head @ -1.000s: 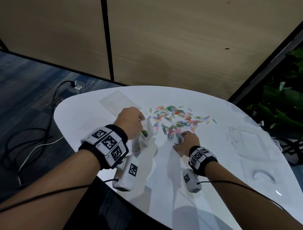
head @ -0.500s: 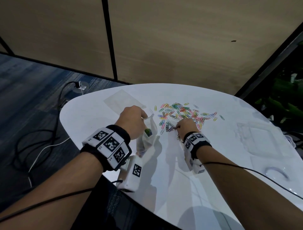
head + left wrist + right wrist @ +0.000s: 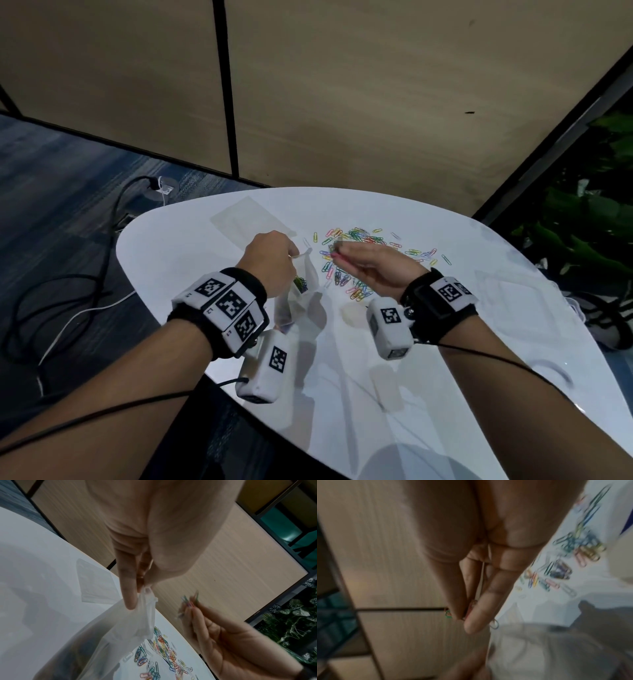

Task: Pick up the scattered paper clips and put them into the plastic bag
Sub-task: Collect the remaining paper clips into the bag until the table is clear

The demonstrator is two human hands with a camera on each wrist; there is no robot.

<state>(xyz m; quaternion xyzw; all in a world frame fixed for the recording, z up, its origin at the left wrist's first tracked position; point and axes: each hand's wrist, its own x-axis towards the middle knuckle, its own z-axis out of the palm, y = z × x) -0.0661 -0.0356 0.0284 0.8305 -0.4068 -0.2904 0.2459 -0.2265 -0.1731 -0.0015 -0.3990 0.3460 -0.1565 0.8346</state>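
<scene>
Paper clips (image 3: 189, 601) pinched in right hand (image 3: 373, 265) – left-wrist view shows colours

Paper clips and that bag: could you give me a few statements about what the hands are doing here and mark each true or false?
1. The left hand pinches the plastic bag by its top edge. True.
2. The right hand is empty. False: its fingertips pinch a few paper clips.
3. The bag already holds some clips. True.
4. All the clips are off the table. False: a colourful pile of clips lies on it.
5. The bag lies flat on the table. False: it hangs from the left hand.
</scene>
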